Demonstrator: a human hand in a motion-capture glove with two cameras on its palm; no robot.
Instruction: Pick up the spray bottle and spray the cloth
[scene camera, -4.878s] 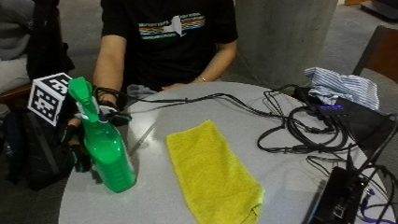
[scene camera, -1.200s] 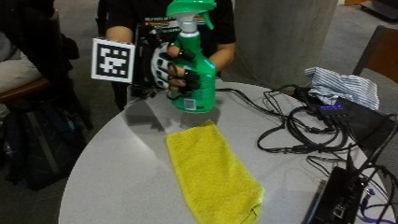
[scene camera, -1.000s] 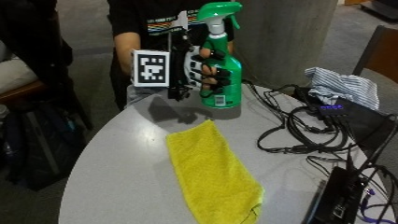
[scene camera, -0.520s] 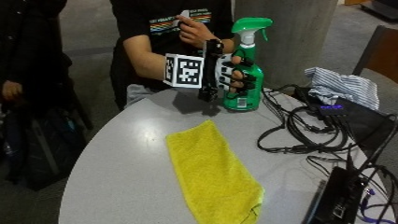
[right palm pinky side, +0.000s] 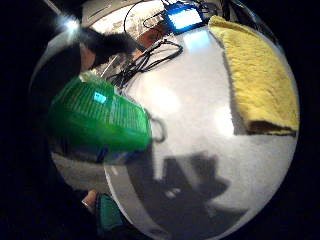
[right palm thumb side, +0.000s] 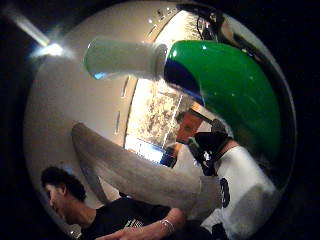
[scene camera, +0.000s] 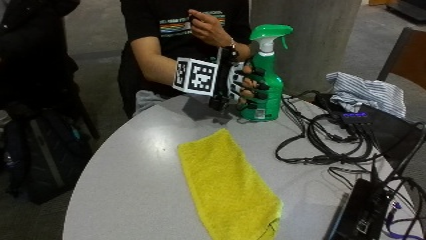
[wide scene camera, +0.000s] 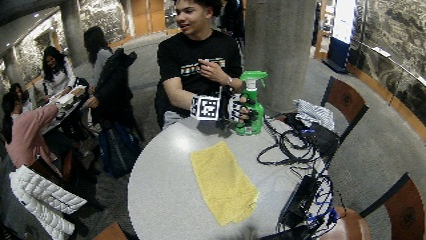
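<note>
A green spray bottle (scene camera: 266, 80) with a white neck stands upright at the far side of the round table (scene camera: 133, 170), at or just above its surface. My gloved right hand (scene camera: 245, 86) grips its body from the left, fingers curled round it. The yellow cloth (scene camera: 226, 185) lies flat in the table's middle, nearer the camera than the bottle. The bottle's green body (right palm pinky side: 97, 122) fills one side of the little finger side palm view, with the cloth (right palm pinky side: 260, 75) on the table beyond. In the thumb side palm view the bottle's head (right palm thumb side: 220, 85) and white neck (right palm thumb side: 125, 57) loom close. The bare left hand (scene camera: 206, 27) is raised at the chest.
Black cables (scene camera: 326, 145) tangle on the table's right side beside a dark device (scene camera: 363, 215) at the front right edge. A striped cloth (scene camera: 369, 92) lies on dark gear at the back right. A backpack (scene camera: 36, 150) sits on the floor to the left.
My hand has carried the bottle from the table's left edge up and across to the far right side and brought it down near the table. The cloth has not moved.
</note>
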